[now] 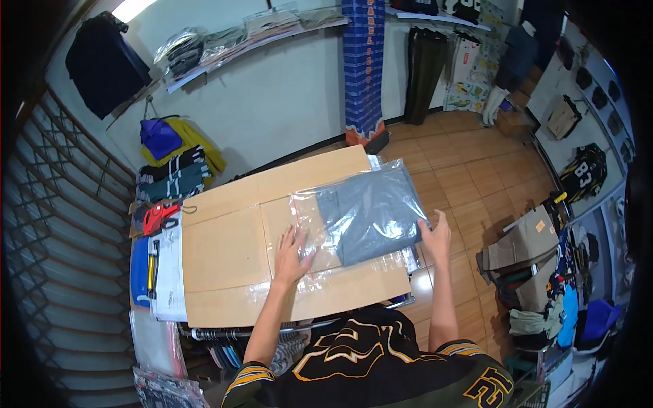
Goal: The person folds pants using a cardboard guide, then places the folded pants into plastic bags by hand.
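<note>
At the centre of the frame a folded grey garment (373,216) already sits inside a clear plastic bag (354,217), which lies flat on a sheet of brown cardboard (224,251). The left hand (291,253) rests open, fingers spread, pressing the bag's empty lower-left part, while the right hand (436,236) lies open against the bag's right edge, so the hands are well apart and neither is clamped on anything. As I judge it, the bagging is done and flattening and closing the bag's slack end remain.
</note>
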`<action>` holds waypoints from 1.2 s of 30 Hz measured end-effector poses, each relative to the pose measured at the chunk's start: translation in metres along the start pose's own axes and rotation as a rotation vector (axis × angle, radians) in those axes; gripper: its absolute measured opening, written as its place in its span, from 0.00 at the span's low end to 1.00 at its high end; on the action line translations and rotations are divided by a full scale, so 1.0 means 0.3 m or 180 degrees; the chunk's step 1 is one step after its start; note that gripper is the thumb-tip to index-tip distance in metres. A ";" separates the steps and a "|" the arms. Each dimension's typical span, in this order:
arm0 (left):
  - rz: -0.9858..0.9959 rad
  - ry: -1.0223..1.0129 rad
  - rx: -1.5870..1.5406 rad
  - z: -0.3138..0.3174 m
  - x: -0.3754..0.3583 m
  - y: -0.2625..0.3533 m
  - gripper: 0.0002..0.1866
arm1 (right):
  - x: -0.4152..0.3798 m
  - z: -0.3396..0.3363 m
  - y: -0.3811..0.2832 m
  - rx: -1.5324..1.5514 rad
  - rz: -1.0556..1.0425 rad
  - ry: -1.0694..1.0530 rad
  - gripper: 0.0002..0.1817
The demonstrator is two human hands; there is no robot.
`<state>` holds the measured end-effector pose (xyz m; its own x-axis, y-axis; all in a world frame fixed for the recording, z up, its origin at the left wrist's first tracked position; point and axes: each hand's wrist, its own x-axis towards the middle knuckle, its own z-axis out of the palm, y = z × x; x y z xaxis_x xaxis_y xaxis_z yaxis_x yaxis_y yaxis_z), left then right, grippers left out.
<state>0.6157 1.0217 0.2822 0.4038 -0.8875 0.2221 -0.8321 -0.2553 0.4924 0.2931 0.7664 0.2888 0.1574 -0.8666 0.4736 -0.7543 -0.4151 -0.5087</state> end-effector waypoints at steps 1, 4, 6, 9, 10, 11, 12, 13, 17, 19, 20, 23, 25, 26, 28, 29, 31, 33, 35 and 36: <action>-0.0095 0.0118 0.0179 0.000 -0.028 -0.009 0.34 | 0.043 0.040 0.066 0.0739 0.0571 -0.0623 0.33; -0.0327 0.0286 0.0194 -0.023 -0.079 0.007 0.30 | 0.160 0.062 0.060 0.1882 0.1444 -0.1710 0.38; -0.0411 0.0408 0.0194 -0.018 -0.097 0.012 0.29 | 0.216 0.084 0.056 0.2375 0.1691 -0.2385 0.36; -0.0526 0.0535 0.0204 -0.015 -0.108 0.021 0.28 | 0.264 0.107 0.022 0.2585 0.1979 -0.2829 0.30; -0.0568 0.0533 0.0213 -0.016 -0.110 0.028 0.28 | 0.271 0.116 0.018 0.2582 0.2051 -0.2959 0.27; -0.0601 0.0545 0.0211 -0.014 -0.112 0.032 0.28 | 0.274 0.121 0.018 0.2567 0.2035 -0.2991 0.27; -0.0622 0.0587 0.0175 -0.014 -0.109 0.036 0.27 | 0.275 0.124 0.017 0.2611 0.2039 -0.3001 0.24; -0.0637 0.0633 0.0142 -0.015 -0.103 0.039 0.27 | 0.280 0.129 0.014 0.2660 0.2038 -0.3007 0.21; -0.0747 0.0741 0.0076 -0.021 -0.100 0.060 0.26 | 0.281 0.109 0.004 0.2648 0.2067 -0.2916 0.19; -0.0691 0.0774 0.0063 -0.019 -0.099 0.053 0.25 | 0.299 0.101 0.020 0.2475 0.1833 -0.2726 0.17; -0.0694 0.0783 0.0070 -0.017 -0.098 0.050 0.25 | 0.317 0.091 0.031 0.2482 0.1823 -0.2731 0.17; -0.0715 0.0834 0.0014 -0.017 -0.097 0.061 0.25 | 0.389 0.012 0.076 0.2140 0.1433 -0.2442 0.15; -0.0752 0.0860 0.0018 -0.021 -0.095 0.067 0.25 | 0.441 -0.059 0.101 0.2095 0.1305 -0.2311 0.14; -0.0735 0.0852 -0.0003 -0.021 -0.093 0.070 0.25 | 0.468 -0.099 0.114 0.2055 0.1180 -0.2182 0.13; -0.0789 0.0878 -0.0004 -0.019 -0.090 0.070 0.25 | 0.528 -0.171 0.147 0.2013 0.0985 -0.1993 0.13; -0.0763 0.0862 -0.0026 -0.019 -0.089 0.071 0.25 | 0.554 -0.207 0.156 0.1989 0.0777 -0.1834 0.12; -0.0764 0.0909 -0.0037 -0.021 -0.087 0.071 0.24 | 0.598 -0.328 0.115 0.1993 0.0621 -0.1811 0.15; -0.0756 0.0908 -0.0078 -0.018 -0.089 0.065 0.24 | 0.628 -0.435 0.063 0.1984 0.0558 -0.1736 0.16; -0.0746 0.0916 -0.0114 -0.015 -0.085 0.068 0.24 | 0.653 -0.524 0.022 0.2054 0.0022 -0.1600 0.18; -0.0797 0.0928 -0.0128 -0.017 -0.082 0.071 0.24 | 0.658 -0.570 -0.011 0.2040 0.0034 -0.1575 0.18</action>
<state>0.5900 1.0401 0.2916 0.6886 -0.6518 0.3178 -0.6807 -0.4300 0.5930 0.2177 0.6439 0.5069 0.5293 -0.8312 0.1698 -0.2689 -0.3542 -0.8957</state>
